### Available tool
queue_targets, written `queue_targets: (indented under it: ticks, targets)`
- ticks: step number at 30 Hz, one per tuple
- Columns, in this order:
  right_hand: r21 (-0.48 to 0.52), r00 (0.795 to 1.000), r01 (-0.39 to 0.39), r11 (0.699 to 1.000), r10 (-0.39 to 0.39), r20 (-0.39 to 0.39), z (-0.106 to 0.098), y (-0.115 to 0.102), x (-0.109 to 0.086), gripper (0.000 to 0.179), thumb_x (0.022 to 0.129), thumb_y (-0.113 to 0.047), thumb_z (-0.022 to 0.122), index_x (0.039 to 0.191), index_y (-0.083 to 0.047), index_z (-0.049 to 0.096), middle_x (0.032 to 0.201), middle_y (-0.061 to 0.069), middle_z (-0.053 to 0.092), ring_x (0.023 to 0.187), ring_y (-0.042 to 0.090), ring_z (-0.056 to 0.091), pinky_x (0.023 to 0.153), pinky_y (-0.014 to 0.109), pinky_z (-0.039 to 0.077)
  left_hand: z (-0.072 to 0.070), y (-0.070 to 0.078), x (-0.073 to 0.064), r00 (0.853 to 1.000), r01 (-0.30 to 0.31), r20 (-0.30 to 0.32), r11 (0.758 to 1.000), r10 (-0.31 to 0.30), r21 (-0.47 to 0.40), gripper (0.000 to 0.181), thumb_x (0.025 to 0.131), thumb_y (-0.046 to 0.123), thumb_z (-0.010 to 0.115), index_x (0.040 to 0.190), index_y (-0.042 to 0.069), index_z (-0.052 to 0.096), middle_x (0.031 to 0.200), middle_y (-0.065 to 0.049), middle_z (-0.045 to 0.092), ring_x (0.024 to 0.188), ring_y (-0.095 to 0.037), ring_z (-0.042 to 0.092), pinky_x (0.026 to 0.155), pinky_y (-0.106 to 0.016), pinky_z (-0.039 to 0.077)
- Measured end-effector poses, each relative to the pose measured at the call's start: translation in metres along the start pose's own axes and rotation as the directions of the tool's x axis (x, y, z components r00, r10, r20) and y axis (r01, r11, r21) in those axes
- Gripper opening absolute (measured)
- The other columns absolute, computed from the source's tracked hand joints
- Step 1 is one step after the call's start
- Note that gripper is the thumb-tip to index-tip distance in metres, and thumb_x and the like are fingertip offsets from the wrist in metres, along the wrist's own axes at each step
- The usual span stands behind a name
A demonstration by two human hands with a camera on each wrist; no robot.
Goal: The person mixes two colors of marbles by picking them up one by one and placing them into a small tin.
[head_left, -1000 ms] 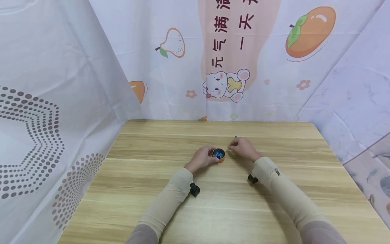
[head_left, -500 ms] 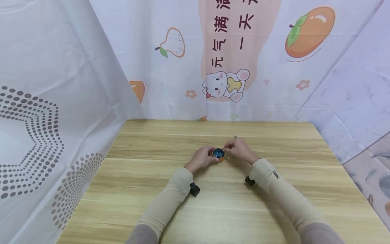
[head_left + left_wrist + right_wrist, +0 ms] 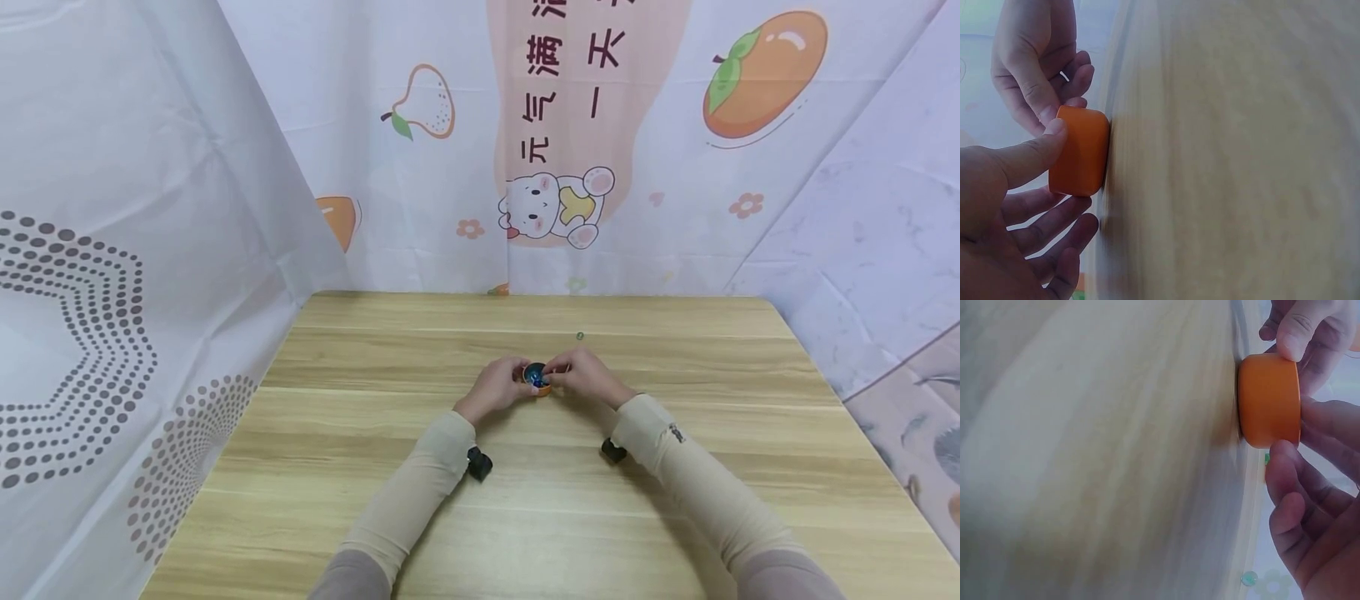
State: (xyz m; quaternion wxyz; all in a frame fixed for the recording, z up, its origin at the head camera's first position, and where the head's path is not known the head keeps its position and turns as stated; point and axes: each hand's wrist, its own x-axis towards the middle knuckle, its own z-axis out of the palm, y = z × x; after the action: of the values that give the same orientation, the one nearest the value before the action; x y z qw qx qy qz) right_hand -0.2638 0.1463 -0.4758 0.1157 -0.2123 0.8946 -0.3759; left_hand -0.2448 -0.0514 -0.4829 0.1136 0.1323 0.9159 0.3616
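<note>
A small orange bowl [image 3: 542,390] with a dark blue inside stands on the wooden table. Shiny blue things lie in it, too small to make out. My left hand [image 3: 497,390] grips the bowl from the left, thumb on the near rim and fingers round the far side. From the right, my right hand [image 3: 588,377] reaches over the rim, thumb and forefinger bent down into the bowl. Those fingertips are hidden in both wrist views behind the orange wall [image 3: 1269,400], so anything between them does not show. Beyond the right hand lies a clear greenish marble [image 3: 580,336].
The wooden table [image 3: 420,333] ends at a white printed cloth [image 3: 427,192] hanging behind it. Another cloth [image 3: 210,275] hangs along the left side. Dark wrist cameras [image 3: 478,464] sit under both beige sleeves.
My right hand has moved left from beside the bowl to over its rim, with fingertips now inside. The left hand and bowl have stayed put. The marble behind now shows fully.
</note>
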Motion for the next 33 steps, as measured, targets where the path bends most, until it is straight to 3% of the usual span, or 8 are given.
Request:
queue_targets:
  ticks: [7,18,24,30,33]
  targets:
    - [0.027,1.0,-0.015,1.0,0.015,0.005,0.0,-0.001,-0.003,0.018,0.09,-0.015,0.068,0.104,-0.006,0.075,0.092,0.009,0.072,0.072,0.014,0.056,0.062,0.028,0.047,0.0,0.0,0.0,1.0,-0.01,0.003,1.0,0.01,0.003,0.043,0.085,0.026,0.076,0.125,0.015,0.065,0.114,-0.005,0.069,0.103,-0.019,0.061,0.094,-0.038,0.048]
    - [-0.074,0.994,-0.038,0.997,0.031,-0.101,-0.014,0.005,-0.002,0.023,0.095,-0.021,0.062,0.106,-0.004,0.073,0.093,0.01,0.07,0.082,0.018,0.059,0.069,0.029,0.047,0.001,0.0,0.001,1.0,0.006,-0.009,1.0,-0.005,0.006,0.045,0.084,0.027,0.077,0.125,0.014,0.064,0.107,-0.002,0.068,0.096,-0.016,0.06,0.087,-0.034,0.048]
    - [-0.1,0.988,-0.06,0.993,0.045,-0.146,-0.03,0.009,-0.001,0.023,0.094,-0.019,0.063,0.106,-0.002,0.073,0.092,0.012,0.07,0.08,0.021,0.059,0.067,0.031,0.047,0.001,0.0,0.002,1.0,0.02,-0.009,1.0,-0.019,0.019,0.05,0.084,0.028,0.077,0.129,0.013,0.062,0.111,-0.004,0.068,0.1,-0.018,0.06,0.091,-0.036,0.048]
    - [-0.117,0.984,-0.07,0.991,0.049,-0.169,-0.042,0.015,0.003,0.024,0.094,-0.017,0.063,0.107,0.001,0.072,0.112,0.021,0.069,0.095,0.031,0.064,0.08,0.042,0.052,0.001,-0.001,0.002,1.0,0.019,-0.013,1.0,-0.019,0.02,0.048,0.084,0.028,0.077,0.128,0.013,0.063,0.112,-0.005,0.067,0.101,-0.019,0.06,0.093,-0.037,0.048]
    - [-0.14,0.986,-0.069,0.988,0.046,-0.16,-0.045,0.021,0.003,0.024,0.094,-0.017,0.063,0.106,0.001,0.072,0.115,0.023,0.068,0.097,0.032,0.064,0.08,0.042,0.053,0.001,0.0,0.002,1.0,0.021,-0.009,1.0,-0.02,0.022,0.048,0.084,0.028,0.077,0.128,0.014,0.062,0.113,-0.005,0.067,0.102,-0.019,0.06,0.094,-0.037,0.048]
